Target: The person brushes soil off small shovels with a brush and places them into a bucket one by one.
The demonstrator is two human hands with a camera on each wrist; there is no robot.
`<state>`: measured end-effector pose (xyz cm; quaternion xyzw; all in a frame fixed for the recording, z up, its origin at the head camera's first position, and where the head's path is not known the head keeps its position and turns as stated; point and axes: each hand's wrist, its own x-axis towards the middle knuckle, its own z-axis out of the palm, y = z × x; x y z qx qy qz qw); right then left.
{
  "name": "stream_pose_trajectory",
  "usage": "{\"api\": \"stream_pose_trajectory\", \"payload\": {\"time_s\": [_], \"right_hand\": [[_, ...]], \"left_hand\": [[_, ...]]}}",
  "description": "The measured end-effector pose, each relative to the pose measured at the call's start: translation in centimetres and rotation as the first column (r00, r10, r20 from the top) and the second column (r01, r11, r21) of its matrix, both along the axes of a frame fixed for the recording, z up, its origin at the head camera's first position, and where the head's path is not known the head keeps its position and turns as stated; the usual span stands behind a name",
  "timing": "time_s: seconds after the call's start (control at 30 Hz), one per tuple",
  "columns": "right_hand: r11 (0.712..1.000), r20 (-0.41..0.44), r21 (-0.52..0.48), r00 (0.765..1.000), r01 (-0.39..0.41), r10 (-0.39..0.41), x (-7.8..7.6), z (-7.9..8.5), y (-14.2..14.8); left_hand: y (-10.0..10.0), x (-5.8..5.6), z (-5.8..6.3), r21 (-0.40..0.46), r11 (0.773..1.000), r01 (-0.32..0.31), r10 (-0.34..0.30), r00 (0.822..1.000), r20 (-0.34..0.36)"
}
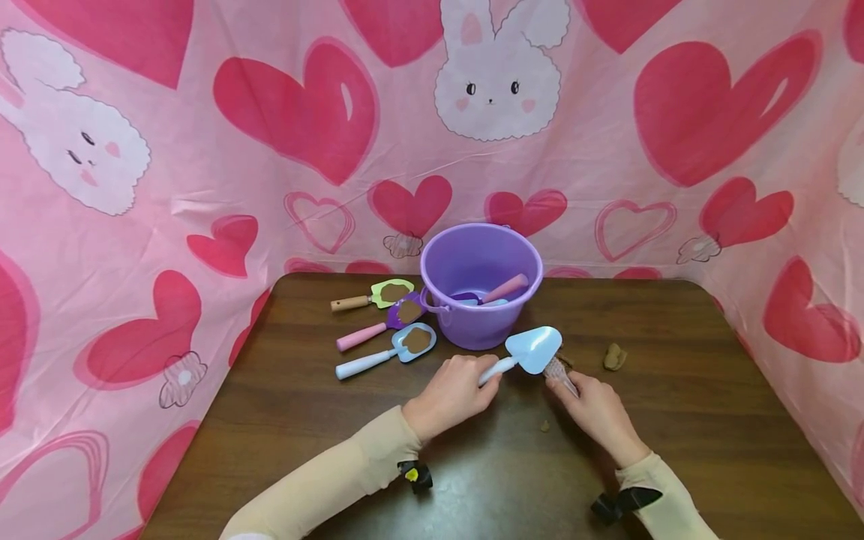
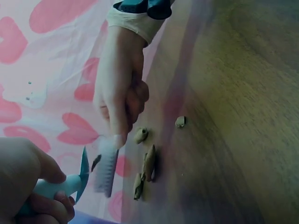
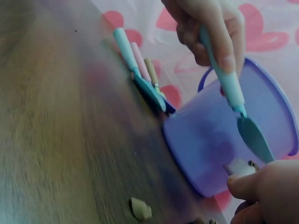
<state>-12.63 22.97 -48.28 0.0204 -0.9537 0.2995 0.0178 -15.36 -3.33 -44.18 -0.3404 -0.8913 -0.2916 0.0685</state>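
Note:
My left hand (image 1: 454, 391) grips the white handle of a light blue hand trowel (image 1: 535, 348), its blade tilted and its back upward. Pinched in my right hand (image 1: 597, 411) is a small pale brush (image 1: 559, 376), bristles held close to the trowel's blade edge. A dark bit (image 2: 96, 162) shows between blade and brush in the left wrist view. Brown clay-like lumps (image 2: 148, 163) lie on the table below the brush. One larger lump (image 1: 614, 358) is farther right, and a crumb (image 1: 544, 426) sits nearer the front.
A purple bucket (image 1: 475, 324) stands at the back, just beyond the trowel, with a pink-handled tool (image 1: 506, 289) and other pieces inside. Left of it lie a green trowel (image 1: 378, 291), a purple trowel (image 1: 364, 335) and another light blue trowel (image 1: 367, 363), brown patches on their blades.

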Motion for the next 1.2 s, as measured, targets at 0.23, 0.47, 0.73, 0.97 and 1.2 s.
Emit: {"api": "stream_pose_trajectory", "payload": {"time_s": [0.23, 0.47, 0.73, 0.97, 1.2], "right_hand": [[1.0, -0.009, -0.001, 1.0, -0.008, 0.008, -0.1, 0.6, 0.1], [1.0, -0.027, 0.016, 0.999, 0.019, -0.019, -0.3, 1.4, 1.3], [0.999, 0.026, -0.001, 0.999, -0.045, 0.045, -0.4, 0.5, 0.3], [0.996, 0.035, -0.053, 0.996, -0.078, 0.08, -0.4, 0.6, -0.4], [0.999, 0.011, -0.026, 1.0, -0.028, 0.029, -0.6, 0.8, 0.6]], "left_hand": [[0.4, -0.2, 0.0, -0.05, 0.998, 0.025, -0.024, 1.0, 0.015], [-0.1, -0.5, 0.2, -0.044, 0.998, 0.034, -0.032, 0.998, 0.051], [0.0, -0.4, 0.2, -0.006, 1.0, 0.011, -0.01, 0.998, 0.055], [0.2, -0.5, 0.0, -0.045, 0.999, 0.016, -0.014, 0.999, 0.045], [0.0, -0.6, 0.0, -0.067, 0.997, 0.034, -0.031, 0.998, 0.045]]}}
